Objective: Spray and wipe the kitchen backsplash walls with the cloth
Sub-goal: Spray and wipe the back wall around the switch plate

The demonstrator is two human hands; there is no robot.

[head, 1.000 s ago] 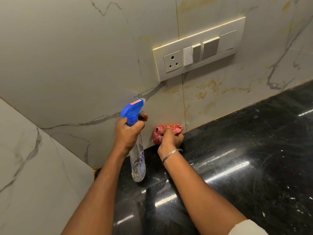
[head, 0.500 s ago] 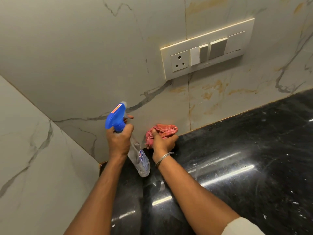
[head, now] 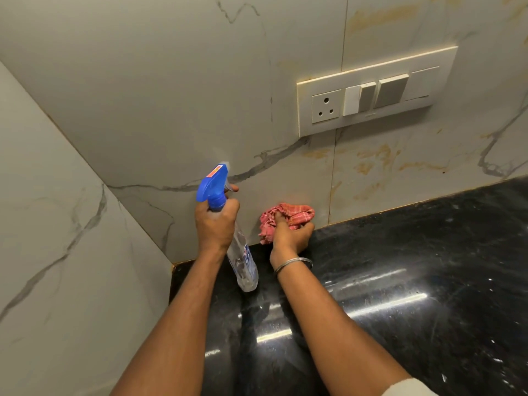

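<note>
Red checked cloth (head: 288, 217), crumpled into a wad, sits at the foot of the back backsplash wall (head: 171, 110), where the tile meets the black surface (head: 428, 267). The right hand (head: 291, 238) grips it, fingers curled into the folds, pressing it against the lowest band of tile.

Change over the last second: the cloth has shifted left along the base of the wall, away from the tile joint below the switch panel (head: 371, 92). The spray bottle (head: 243, 264) has also moved left and now stands more upright, nozzle towards the back wall near the grey vein. The left hand (head: 215, 227) is clamped round the bottle neck, one finger on the trigger. A faint pale haze shows at the nozzle tip; it may be spray.

Assessment: work is progressing towards the corner with the side wall (head: 57, 224). Spraying and wiping run side by side, and the cloth probably goes to the misted patch next.

Wall condition: glossy marble-look tile with grey veins. Ochre marks beneath the switch panel; whether pattern or stain cannot be told.
</note>
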